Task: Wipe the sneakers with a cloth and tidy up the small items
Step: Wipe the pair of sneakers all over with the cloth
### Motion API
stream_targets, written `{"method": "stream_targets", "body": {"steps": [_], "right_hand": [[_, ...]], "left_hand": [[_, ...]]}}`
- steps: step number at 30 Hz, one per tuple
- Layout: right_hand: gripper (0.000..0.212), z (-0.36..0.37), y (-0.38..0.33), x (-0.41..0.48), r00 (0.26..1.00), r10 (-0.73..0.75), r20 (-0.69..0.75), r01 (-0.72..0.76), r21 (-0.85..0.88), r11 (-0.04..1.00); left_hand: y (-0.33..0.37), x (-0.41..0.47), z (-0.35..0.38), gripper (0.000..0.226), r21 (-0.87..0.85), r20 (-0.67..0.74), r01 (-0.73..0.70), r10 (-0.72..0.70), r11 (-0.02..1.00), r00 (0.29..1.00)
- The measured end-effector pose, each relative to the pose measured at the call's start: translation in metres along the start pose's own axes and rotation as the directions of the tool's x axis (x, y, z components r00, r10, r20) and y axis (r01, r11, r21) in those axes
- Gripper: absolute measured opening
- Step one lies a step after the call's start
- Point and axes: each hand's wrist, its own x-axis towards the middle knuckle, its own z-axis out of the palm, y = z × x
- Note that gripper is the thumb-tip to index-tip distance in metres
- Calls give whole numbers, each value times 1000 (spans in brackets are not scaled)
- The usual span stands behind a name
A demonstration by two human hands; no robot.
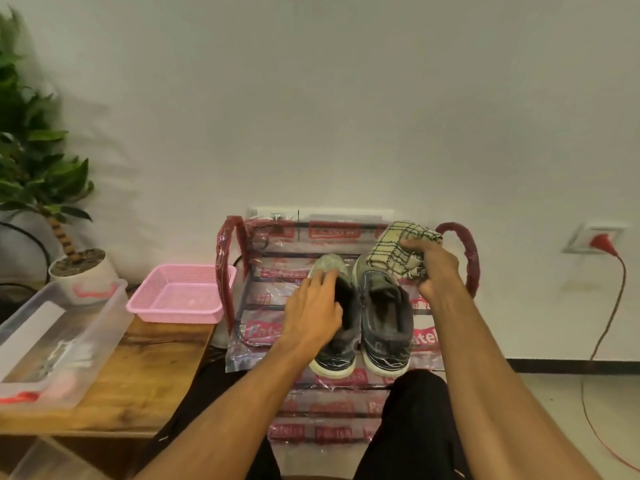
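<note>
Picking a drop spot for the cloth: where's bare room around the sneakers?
Free: rack left of the left sneaker, up to the red side rail; wooden table beside clear bin, in front of pink basket. Crowded: the right hand and cloth over the toe of the right sneaker, the left hand on the left sneaker.

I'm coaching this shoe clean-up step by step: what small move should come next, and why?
Probably press the cloth onto the toe of the right sneaker and start wiping. The right hand has it bunched in its grip just over that toe, and the left hand lies on the left sneaker beside it.
</note>
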Motion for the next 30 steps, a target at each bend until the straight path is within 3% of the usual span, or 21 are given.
{"method": "stream_targets", "body": {"steps": [5,13,23,30], "right_hand": [[42,-3,11,2,999,7,31,-7,-19,1000],[43,6,23,8,998,-16,68,19,-49,999],[41,23,31,6,995,-23,94,33,-109,994],[36,33,33,1,995,-7,98,18,-109,994]], "left_hand": [[-2,12,4,61,57,39,56,-58,997,998],[1,17,5,42,148,45,83,-91,985,995],[-2,18,0,40,-25,11,189,-189,982,982],[-33,17,-22,37,-53,-28,256,-258,965,966]]}}
